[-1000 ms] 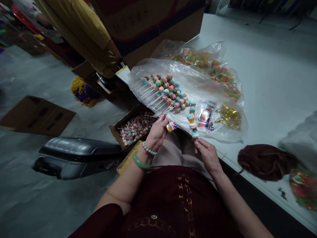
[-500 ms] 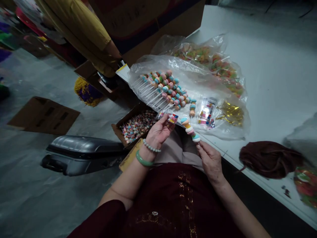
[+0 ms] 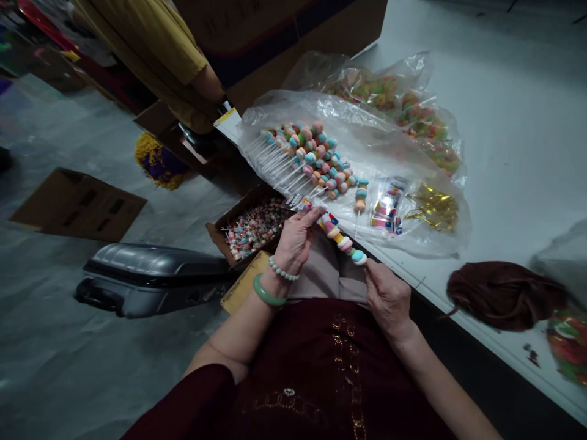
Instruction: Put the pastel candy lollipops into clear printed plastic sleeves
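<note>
Between my hands is a candy skewer (image 3: 346,245) of coloured pieces; my right hand (image 3: 387,296) pinches its lower end. My left hand (image 3: 298,238), with a bead bracelet and a green bangle, is closed on a printed plastic wrapper (image 3: 329,219). The skewer's upper end is at the wrapper's opening, apparently inside it. Beyond, a pile of candy skewers (image 3: 312,156) lies on a clear plastic sheet (image 3: 367,140). One single skewer (image 3: 361,195), a stack of printed wrappers (image 3: 387,206) and gold ties (image 3: 435,208) lie to its right.
An open box of wrapped candies (image 3: 254,229) stands below the edge of the white table (image 3: 513,153). Bags of gummy candy (image 3: 422,116) and a dark red cloth (image 3: 504,293) lie on the table. A grey suitcase (image 3: 156,278) and a person's arm (image 3: 206,82) are at left.
The skewer and the wrapper have come together; the skewer's top has moved up and left to the wrapper's opening. The view has shifted slightly.
</note>
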The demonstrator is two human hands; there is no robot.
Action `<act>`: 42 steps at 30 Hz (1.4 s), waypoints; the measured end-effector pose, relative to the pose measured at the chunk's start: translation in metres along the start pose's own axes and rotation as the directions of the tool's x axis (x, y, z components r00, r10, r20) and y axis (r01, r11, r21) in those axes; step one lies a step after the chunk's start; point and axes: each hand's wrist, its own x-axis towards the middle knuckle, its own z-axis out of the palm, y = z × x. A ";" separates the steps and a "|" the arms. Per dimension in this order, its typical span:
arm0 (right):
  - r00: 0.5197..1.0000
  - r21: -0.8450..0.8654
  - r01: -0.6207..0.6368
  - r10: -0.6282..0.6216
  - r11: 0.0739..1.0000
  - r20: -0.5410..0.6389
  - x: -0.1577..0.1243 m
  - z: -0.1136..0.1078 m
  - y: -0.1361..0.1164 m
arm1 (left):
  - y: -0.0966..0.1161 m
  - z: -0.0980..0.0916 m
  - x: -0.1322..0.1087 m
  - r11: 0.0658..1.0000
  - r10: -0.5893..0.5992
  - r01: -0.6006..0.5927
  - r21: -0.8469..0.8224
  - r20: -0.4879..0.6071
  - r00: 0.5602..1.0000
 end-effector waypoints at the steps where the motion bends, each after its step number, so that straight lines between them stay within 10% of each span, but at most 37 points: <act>1: 0.999 0.057 -0.035 0.034 0.998 0.009 0.001 0.000 -0.001 | 0.000 0.000 0.000 1.000 -0.005 0.005 0.011 0.010 1.000; 4: 0.958 0.312 -0.282 0.246 0.907 0.148 0.006 0.001 -0.001 | 0.000 -0.002 -0.001 0.997 -0.060 0.056 0.061 0.053 0.997; 7: 0.791 0.540 -0.611 0.415 0.579 0.450 0.011 0.002 0.000 | -0.001 -0.005 -0.001 0.992 -0.099 0.092 0.086 0.087 0.991; 11: 0.625 0.598 -0.777 0.361 0.198 0.692 0.016 -0.001 0.000 | -0.005 -0.012 0.002 0.990 -0.115 0.107 0.092 0.086 0.990; 16: 0.528 0.531 -0.846 0.224 0.052 0.819 0.021 -0.001 -0.004 | -0.011 -0.017 0.003 0.976 -0.176 0.161 0.148 0.100 0.979; 19: 0.595 0.562 -0.803 0.327 0.200 0.734 0.017 0.006 -0.003 | -0.012 -0.019 0.005 0.972 -0.186 0.169 0.165 0.095 0.978; 22: 0.811 0.548 -0.584 0.416 0.598 0.410 0.009 0.011 0.000 | -0.013 -0.022 0.006 0.974 -0.139 0.123 0.191 0.068 0.988; 25: 0.964 0.235 -0.257 0.232 0.938 0.128 0.005 0.011 0.001 | -0.014 -0.022 0.005 0.973 -0.076 0.063 0.220 0.051 0.996; 29: 0.995 -0.108 -0.017 0.028 0.994 0.098 0.006 0.011 0.000 | -0.017 -0.018 0.002 0.977 -0.066 0.056 0.206 0.045 0.997; 33: 0.976 0.139 -0.164 0.140 0.977 0.167 0.010 0.013 0.000 | -0.018 -0.016 -0.001 0.981 -0.111 0.095 0.168 0.088 0.990; 37: 0.794 0.536 -0.595 0.338 0.598 0.504 0.014 0.015 -0.002 | -0.021 -0.016 -0.004 0.977 -0.156 0.125 0.171 0.183 0.971; 42: 0.573 0.584 -0.812 0.185 -0.007 0.799 0.021 0.022 -0.007 | -0.033 -0.011 -0.007 0.976 -0.179 0.152 0.157 0.172 0.969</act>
